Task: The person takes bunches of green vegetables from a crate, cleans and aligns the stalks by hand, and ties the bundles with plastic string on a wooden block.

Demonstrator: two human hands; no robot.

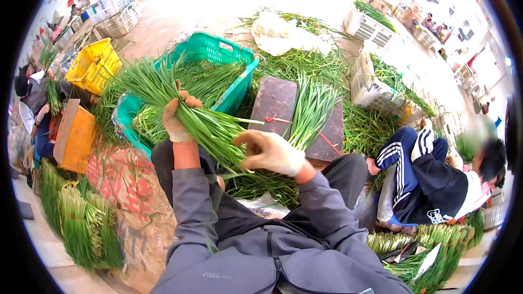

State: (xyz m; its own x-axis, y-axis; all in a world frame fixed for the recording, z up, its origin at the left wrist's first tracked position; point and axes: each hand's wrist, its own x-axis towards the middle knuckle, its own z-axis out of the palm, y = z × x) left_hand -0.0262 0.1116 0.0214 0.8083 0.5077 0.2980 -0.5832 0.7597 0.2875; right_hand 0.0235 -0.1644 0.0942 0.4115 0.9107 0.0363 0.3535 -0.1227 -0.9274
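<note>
My left hand, in a soiled glove, is closed around a thick bunch of green chives. The bunch slants across in front of me, leaf tips toward the upper left and the other ends toward my lap. Beside those lower ends is my right hand, also gloved, its thumb and curved fingers apart; whether they touch the stalks is hard to tell. Another bundle of chives lies on a dark board ahead of my knees, near a red tie.
A green crate of chives stands ahead left, a yellow crate beyond it. Loose chives cover the floor ahead. Tied bundles lie at left. Other people sit close on the right and at far left.
</note>
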